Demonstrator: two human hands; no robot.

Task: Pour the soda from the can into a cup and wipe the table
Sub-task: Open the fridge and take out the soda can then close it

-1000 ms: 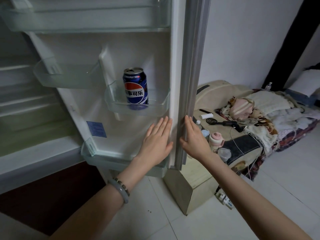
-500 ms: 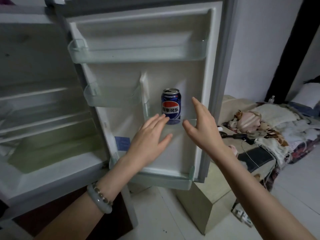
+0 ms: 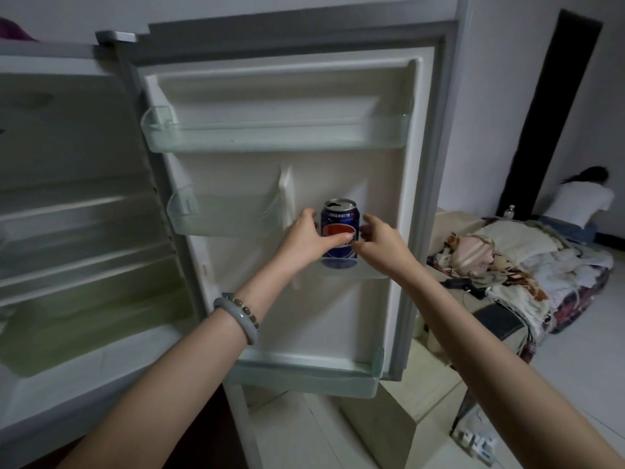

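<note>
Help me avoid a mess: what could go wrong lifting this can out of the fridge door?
The soda can looks already open, so tilting it may spill soda. Its base sits behind the door shelf lip and could catch there. The left hand and right hand squeezing could push soda out.
</note>
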